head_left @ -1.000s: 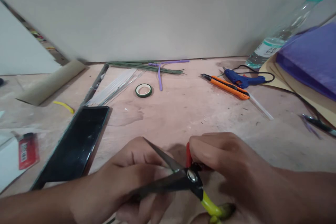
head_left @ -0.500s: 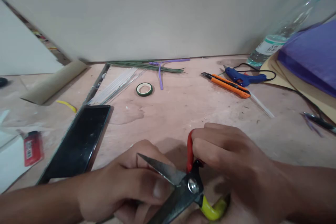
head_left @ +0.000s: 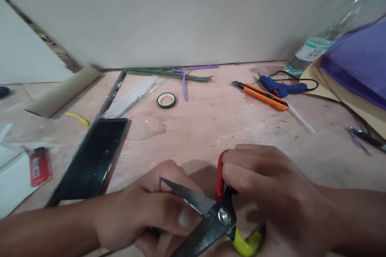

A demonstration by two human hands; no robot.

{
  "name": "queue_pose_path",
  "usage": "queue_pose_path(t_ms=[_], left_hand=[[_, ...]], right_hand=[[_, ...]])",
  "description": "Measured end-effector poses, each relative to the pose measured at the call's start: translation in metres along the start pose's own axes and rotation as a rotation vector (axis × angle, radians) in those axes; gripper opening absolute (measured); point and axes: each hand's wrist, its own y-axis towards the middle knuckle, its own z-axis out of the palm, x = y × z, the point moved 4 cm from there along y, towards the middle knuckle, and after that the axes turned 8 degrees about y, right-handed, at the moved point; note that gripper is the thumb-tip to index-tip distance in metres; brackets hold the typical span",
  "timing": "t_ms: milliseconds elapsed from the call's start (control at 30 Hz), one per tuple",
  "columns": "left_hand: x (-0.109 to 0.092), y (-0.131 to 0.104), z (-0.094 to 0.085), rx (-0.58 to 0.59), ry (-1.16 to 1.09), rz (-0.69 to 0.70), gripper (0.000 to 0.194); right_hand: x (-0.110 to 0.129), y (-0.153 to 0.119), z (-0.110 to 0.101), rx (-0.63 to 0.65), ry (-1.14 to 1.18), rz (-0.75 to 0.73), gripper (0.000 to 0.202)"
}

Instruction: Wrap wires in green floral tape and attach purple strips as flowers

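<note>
A pair of scissors [head_left: 215, 215] with one red and one yellow handle is in my right hand [head_left: 268, 184], whose fingers wrap round the handles. Its blades are spread apart and point left, over my left hand [head_left: 163, 204]. The left thumb and fingers are pressed together just behind and between the blades. Whatever they pinch is hidden. A roll of green tape [head_left: 166, 100] lies on the table beyond both hands, and a black phone [head_left: 96, 156] rests left of my left hand.
Green stems [head_left: 169, 73] and purple pipe cleaners [head_left: 185, 86] lie by the back board. Clear sticks [head_left: 132, 96], a cardboard tube [head_left: 64, 92] and a red lighter [head_left: 40, 167] are at left. An orange cutter [head_left: 263, 96], blue glue gun [head_left: 280, 87] and water bottle [head_left: 313, 50] stand or lie right.
The view has shifted slightly. Both hands and the spread scissors keep nearly the same pose, with no clear movement between them.
</note>
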Motion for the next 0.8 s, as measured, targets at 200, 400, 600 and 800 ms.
queue_pose_path(t_ms=[200,400,600,800], left_hand=[[0.005,-0.002,0.004,0.083,-0.032,-0.046,0.045],[0.007,-0.01,-0.003,0.005,-0.049,-0.04,0.041],[0.006,-0.012,-0.005,-0.052,0.002,-0.005,0.044],[0.004,-0.004,-0.002,0.048,0.016,-0.064,0.05]], right_hand=[[0.003,-0.003,-0.001,0.034,0.0,-0.024,0.031],[0.005,0.0,-0.004,0.058,-0.006,0.078,0.035],[0.008,0.0,-0.004,0.059,-0.013,0.125,0.036],[0.012,0.0,-0.005,0.085,-0.072,0.174,0.036]])
